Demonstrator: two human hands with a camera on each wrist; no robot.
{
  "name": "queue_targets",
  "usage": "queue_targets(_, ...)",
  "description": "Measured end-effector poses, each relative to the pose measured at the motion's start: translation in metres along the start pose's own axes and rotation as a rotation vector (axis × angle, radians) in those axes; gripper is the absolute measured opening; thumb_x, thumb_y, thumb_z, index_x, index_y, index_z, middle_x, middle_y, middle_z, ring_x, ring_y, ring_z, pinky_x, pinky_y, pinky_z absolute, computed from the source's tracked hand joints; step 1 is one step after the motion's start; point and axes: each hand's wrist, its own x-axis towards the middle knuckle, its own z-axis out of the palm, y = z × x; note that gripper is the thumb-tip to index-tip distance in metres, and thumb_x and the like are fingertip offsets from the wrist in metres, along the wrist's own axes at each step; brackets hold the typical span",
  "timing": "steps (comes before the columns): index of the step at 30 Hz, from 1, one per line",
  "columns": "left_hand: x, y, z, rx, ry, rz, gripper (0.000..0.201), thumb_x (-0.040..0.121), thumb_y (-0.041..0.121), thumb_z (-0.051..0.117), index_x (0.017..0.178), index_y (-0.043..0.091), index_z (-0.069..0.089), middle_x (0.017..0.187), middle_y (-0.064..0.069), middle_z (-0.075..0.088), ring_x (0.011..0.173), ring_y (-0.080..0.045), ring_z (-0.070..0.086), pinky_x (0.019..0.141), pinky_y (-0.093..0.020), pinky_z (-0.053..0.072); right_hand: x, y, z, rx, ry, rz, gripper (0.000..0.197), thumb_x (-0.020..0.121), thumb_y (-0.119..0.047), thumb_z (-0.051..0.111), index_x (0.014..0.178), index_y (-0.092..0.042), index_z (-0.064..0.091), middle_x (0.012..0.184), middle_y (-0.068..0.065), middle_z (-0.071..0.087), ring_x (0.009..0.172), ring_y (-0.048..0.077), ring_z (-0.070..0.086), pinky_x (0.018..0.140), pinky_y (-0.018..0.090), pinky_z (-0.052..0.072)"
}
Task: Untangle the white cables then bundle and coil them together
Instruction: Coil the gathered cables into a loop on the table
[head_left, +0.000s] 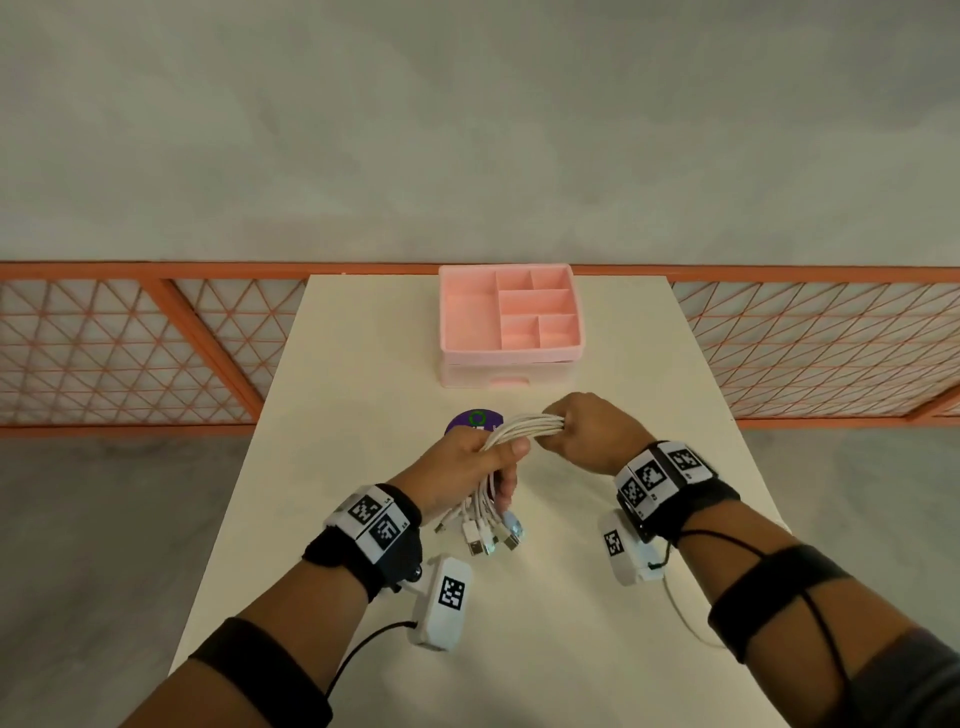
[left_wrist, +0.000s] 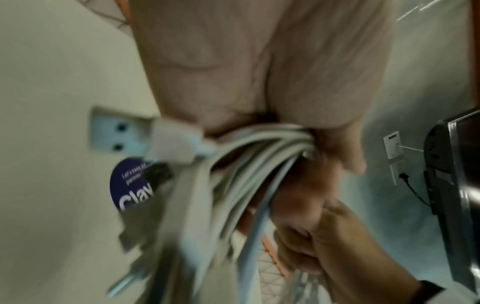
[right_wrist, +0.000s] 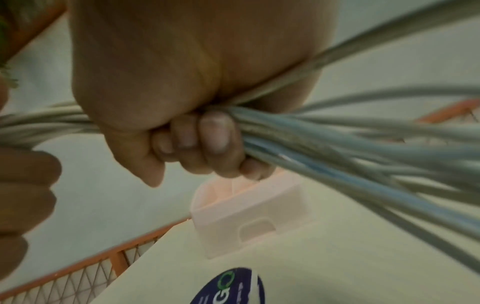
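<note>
A bundle of several white cables (head_left: 524, 427) spans between both hands above the table's middle. My left hand (head_left: 475, 460) grips the bundle, and the plug ends (head_left: 485, 535) hang below it, just over the tabletop. My right hand (head_left: 587, 431) is a fist around the same bundle a little to the right. In the left wrist view the cables (left_wrist: 249, 164) loop under the left hand (left_wrist: 259, 72), with a USB plug (left_wrist: 119, 135) sticking out left. The right wrist view shows curled fingertips (right_wrist: 213, 133) clamped around the cables (right_wrist: 337, 139), which fan out to the right.
A pink compartment tray (head_left: 511, 312) on a pink drawer box stands at the table's far middle. A dark purple round sticker (head_left: 475, 423) lies on the cream table (head_left: 363, 415) just behind the hands. An orange mesh railing (head_left: 130, 343) runs behind the table.
</note>
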Motion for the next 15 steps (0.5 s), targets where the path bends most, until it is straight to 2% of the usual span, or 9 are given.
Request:
queue_targets(2,0.001,0.002,-0.009,-0.007,-0.005,-0.01,0.036,0.096,0.035,0.064,0.09,0.0,0.067,0.075,-0.01,0.071,0.069,-0.029,0.067,0.07,-0.036,0.053,0.003,-0.003,-0.01,-0.132,-0.006,0.0,0.03,0.086,-0.026,0.061,0.058,-0.025,0.051,0.06,-0.005,0.056,0.061,0.017,0.054,0.058,0.03,0.04)
queue_targets(4,0.002,0.008,-0.014,-0.041,0.023,0.005,0.048,0.089,0.042,0.068,0.108,-0.002,0.064,0.088,-0.016,0.074,0.076,-0.033,0.07,0.073,-0.041,0.053,0.003,-0.005,-0.021,-0.227,-0.006,0.006,0.024,0.086,-0.028,0.059,0.063,-0.024,0.055,0.063,-0.005,0.057,0.065,0.019,0.057,0.057,0.029,0.038)
queue_targets(5,0.003,0.011,-0.014,-0.038,0.041,0.018,0.053,0.087,0.044,0.067,0.109,-0.003,0.063,0.09,-0.019,0.074,0.077,-0.034,0.071,0.073,-0.042,0.054,0.003,-0.007,-0.025,-0.261,-0.005,0.004,0.023,0.087,-0.029,0.059,0.065,-0.023,0.056,0.063,-0.004,0.056,0.065,0.02,0.057,0.056,0.028,0.037)
queue_targets(8,0.004,0.014,-0.005,-0.019,0.094,0.077,0.056,0.086,0.047,0.066,0.094,-0.008,0.066,0.081,-0.022,0.073,0.071,-0.035,0.07,0.075,-0.047,0.057,0.002,-0.017,-0.033,-0.354,-0.005,-0.032,0.028,0.086,-0.028,0.057,0.06,-0.021,0.048,0.06,-0.004,0.052,0.062,0.021,0.052,0.052,0.028,0.034)
queue_targets(10,0.003,0.01,0.004,-0.042,0.113,0.106,0.053,0.087,0.046,0.067,0.08,-0.006,0.067,0.069,-0.02,0.069,0.061,-0.033,0.066,0.072,-0.046,0.057,0.002,-0.022,-0.035,-0.395,0.003,-0.07,0.028,0.085,-0.028,0.056,0.059,-0.021,0.048,0.06,-0.004,0.053,0.062,0.021,0.053,0.052,0.028,0.035)
queue_targets(12,0.0,0.001,0.018,-0.071,0.117,0.09,0.047,0.091,0.043,0.065,0.067,0.003,0.065,0.054,-0.012,0.059,0.05,-0.027,0.055,0.066,-0.042,0.054,0.002,-0.028,-0.039,-0.417,0.034,-0.109,0.027,0.083,-0.027,0.057,0.058,-0.021,0.048,0.059,-0.004,0.053,0.063,0.022,0.053,0.053,0.028,0.036)
queue_targets(15,-0.004,-0.007,0.04,-0.202,0.121,0.044,0.048,0.083,0.053,0.065,0.057,0.016,0.05,0.045,-0.001,0.037,0.041,-0.016,0.036,0.054,-0.031,0.048,0.001,-0.04,-0.049,-0.451,0.121,-0.161,0.03,0.078,-0.023,0.06,0.055,-0.019,0.041,0.053,-0.003,0.045,0.055,0.019,0.044,0.049,0.026,0.026)
